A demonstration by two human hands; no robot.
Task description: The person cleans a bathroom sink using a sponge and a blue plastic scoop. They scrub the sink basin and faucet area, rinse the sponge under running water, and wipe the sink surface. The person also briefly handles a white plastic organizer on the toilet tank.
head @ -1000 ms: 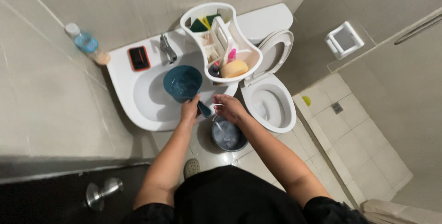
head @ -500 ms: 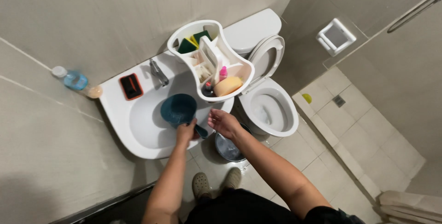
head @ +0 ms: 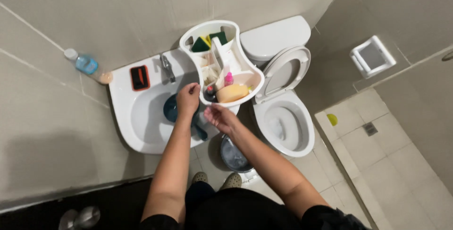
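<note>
White caddy (head: 245, 76) sits on sink (head: 137, 126) rim beside toilet (head: 288, 121); left hand (head: 188, 98), fingers curled, touches its near edge, grip uncertain; right hand (head: 221, 118) open, empty, just below it.

left hand (head: 188, 98) curled, right hand (head: 221, 118) open — palm up

Black short sleeves, olive shoes (head: 217, 180)
</note>
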